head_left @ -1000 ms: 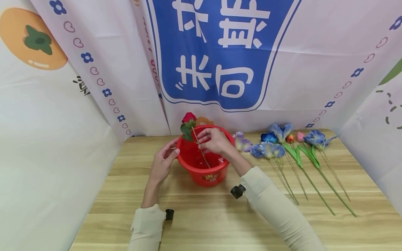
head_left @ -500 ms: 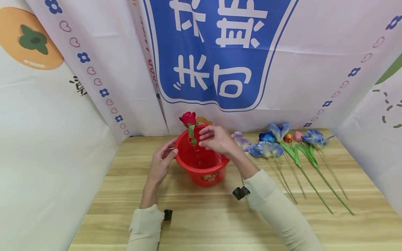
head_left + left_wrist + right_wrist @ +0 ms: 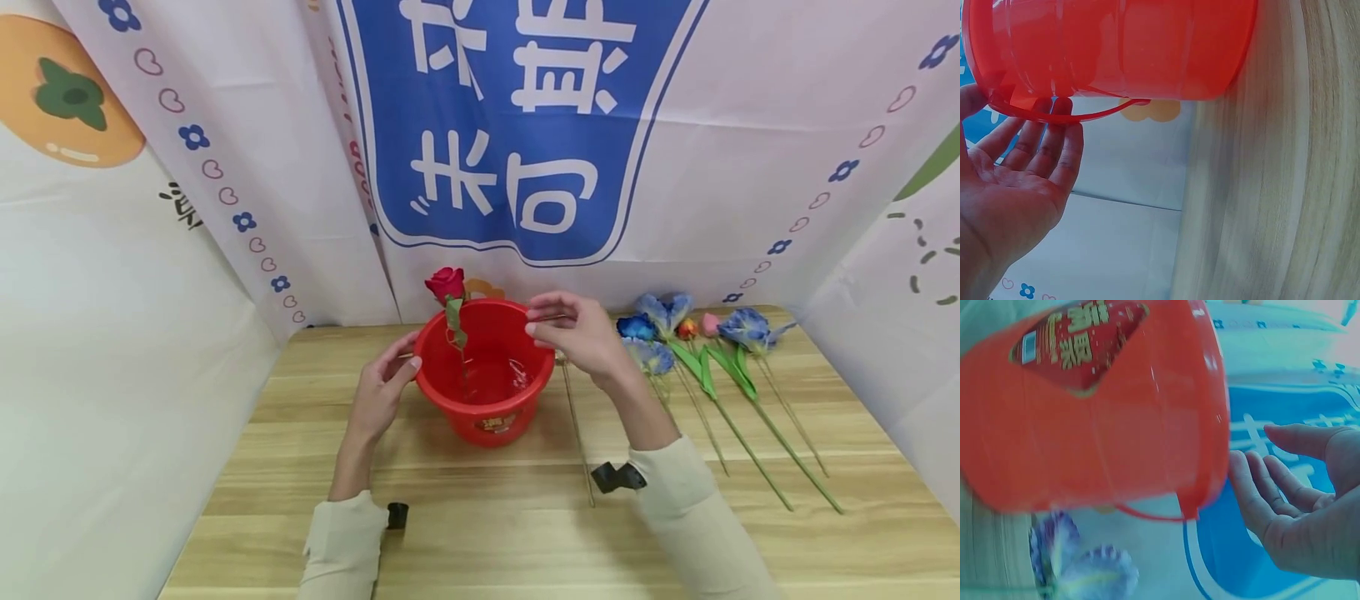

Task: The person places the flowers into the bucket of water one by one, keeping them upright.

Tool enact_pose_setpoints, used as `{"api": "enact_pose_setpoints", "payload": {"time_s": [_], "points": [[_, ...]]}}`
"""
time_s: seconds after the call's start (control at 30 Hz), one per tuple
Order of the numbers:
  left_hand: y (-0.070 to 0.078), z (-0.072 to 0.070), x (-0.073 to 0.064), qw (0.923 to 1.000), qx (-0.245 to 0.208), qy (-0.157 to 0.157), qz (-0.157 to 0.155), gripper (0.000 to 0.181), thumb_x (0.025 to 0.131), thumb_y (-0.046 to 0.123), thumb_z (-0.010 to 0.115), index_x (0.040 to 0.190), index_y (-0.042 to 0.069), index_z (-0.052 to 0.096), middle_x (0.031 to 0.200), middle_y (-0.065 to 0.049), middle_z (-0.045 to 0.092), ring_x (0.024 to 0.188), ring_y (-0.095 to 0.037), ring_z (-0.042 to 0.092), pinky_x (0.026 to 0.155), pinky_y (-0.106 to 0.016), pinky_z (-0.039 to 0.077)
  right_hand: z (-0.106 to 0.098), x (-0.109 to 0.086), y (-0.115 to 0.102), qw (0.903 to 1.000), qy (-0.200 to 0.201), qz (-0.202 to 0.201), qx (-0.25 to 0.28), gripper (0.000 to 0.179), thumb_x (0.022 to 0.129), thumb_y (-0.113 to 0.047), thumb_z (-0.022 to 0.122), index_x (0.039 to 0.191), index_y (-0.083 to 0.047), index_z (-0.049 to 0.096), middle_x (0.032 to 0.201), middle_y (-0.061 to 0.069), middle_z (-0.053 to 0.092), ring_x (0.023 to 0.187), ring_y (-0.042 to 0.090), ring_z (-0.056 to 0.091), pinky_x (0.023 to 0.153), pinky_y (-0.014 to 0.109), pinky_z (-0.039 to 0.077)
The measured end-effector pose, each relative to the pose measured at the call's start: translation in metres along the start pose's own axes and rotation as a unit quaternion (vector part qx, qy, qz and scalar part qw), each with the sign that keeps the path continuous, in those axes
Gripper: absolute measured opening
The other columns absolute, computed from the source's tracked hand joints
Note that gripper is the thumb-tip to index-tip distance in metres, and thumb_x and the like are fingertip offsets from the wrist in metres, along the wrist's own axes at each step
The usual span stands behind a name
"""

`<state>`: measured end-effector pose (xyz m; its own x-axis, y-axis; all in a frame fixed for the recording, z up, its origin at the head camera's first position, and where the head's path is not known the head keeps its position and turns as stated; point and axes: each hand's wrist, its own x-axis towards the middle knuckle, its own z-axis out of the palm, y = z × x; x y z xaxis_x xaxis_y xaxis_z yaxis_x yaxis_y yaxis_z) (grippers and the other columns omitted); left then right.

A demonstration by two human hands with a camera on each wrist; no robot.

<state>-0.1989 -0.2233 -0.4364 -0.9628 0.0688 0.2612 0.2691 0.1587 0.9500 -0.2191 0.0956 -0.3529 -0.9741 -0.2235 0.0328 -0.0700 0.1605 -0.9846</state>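
Observation:
A red plastic bucket [image 3: 468,423] stands upright at the back of the table. My left hand [image 3: 377,402] holds its left side, thumb on the rim, and the left wrist view shows the fingers behind the thin red bail handle [image 3: 1100,115]. A red artificial rose [image 3: 446,285] leans inside the bucket's left part, bloom above the rim and stem running down within. My right hand [image 3: 581,335] is at the bucket's right rim, fingers loosely bent with nothing between them. Beneath that hand lies a purple iris [image 3: 1094,569], its bloom mostly hidden in the head view.
Right of the bucket lie several artificial flowers: a blue rose [image 3: 636,327], blue irises [image 3: 750,329], an orange tulip [image 3: 686,330] and a pink tulip [image 3: 709,325], stems toward the front. A printed cloth [image 3: 480,275] hangs directly behind the table [image 3: 480,533].
My right hand has let go of the rose stem and moved right, out over the bucket's rim. The rose has settled against the bucket's left side. My left hand stays on the bucket.

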Motion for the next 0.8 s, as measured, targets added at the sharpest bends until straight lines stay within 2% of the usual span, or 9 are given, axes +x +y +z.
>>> {"api": "enact_pose_setpoints", "payload": {"time_s": [0.13, 0.33, 0.43, 0.6, 0.8], "points": [[0.0, 0.0, 0.0, 1.0, 0.004, 0.0, -0.003, 0.047, 0.108, 0.009, 0.059, 0.153, -0.003, 0.054, 0.144, -0.029, 0.061, 0.113, -0.003, 0.069, 0.093, -0.015, 0.06, -0.02, -0.01, 0.007, 0.9998, 0.018, -0.001, -0.002, 0.044, 0.1, -0.007, 0.074, 0.14, 0.002, 0.062, 0.137, 0.026, 0.067, 0.12, 0.038, 0.071, 0.089, 0.03, 0.067], [0.0, 0.0, 0.0, 0.9999, -0.003, 0.0, -0.013, 0.048, 0.108, 0.009, 0.06, 0.154, -0.002, 0.054, 0.147, -0.026, 0.06, 0.115, -0.002, 0.068, 0.093, -0.016, 0.06, -0.053, -0.029, 0.016, 0.9993, 0.034, -0.006, -0.016, 0.047, 0.101, -0.007, 0.073, 0.143, 0.006, 0.058, 0.136, 0.026, 0.066, 0.112, 0.017, 0.073, 0.09, 0.024, 0.065], [0.001, 0.0, -0.001, 0.9999, -0.006, 0.0, -0.015, 0.048, 0.108, 0.009, 0.06, 0.154, -0.002, 0.054, 0.148, -0.026, 0.06, 0.116, -0.003, 0.067, 0.094, -0.016, 0.06, -0.07, -0.038, 0.021, 0.9991, 0.038, -0.001, -0.019, 0.049, 0.102, -0.008, 0.072, 0.146, 0.007, 0.054, 0.131, 0.016, 0.066, 0.109, 0.009, 0.072, 0.094, 0.025, 0.064], [0.001, 0.0, -0.001, 0.9999, -0.007, -0.001, -0.014, 0.047, 0.108, 0.009, 0.06, 0.154, -0.001, 0.054, 0.148, -0.026, 0.061, 0.116, -0.004, 0.067, 0.094, -0.017, 0.061, -0.099, -0.052, 0.035, 0.9988, 0.042, 0.006, -0.025, 0.054, 0.104, -0.015, 0.072, 0.149, 0.005, 0.05, 0.122, -0.008, 0.068, 0.109, 0.002, 0.072, 0.094, 0.023, 0.063], [0.0, 0.001, -0.001, 0.9999, -0.014, 0.004, -0.007, 0.047, 0.107, 0.006, 0.059, 0.152, -0.004, 0.055, 0.146, -0.029, 0.061, 0.114, -0.003, 0.068, 0.093, -0.017, 0.061, -0.125, -0.063, 0.055, 0.9986, 0.049, 0.004, -0.02, 0.039, 0.104, -0.01, 0.07, 0.14, -0.006, 0.056, 0.115, -0.018, 0.071, 0.106, -0.004, 0.072, 0.09, 0.02, 0.063]]}}
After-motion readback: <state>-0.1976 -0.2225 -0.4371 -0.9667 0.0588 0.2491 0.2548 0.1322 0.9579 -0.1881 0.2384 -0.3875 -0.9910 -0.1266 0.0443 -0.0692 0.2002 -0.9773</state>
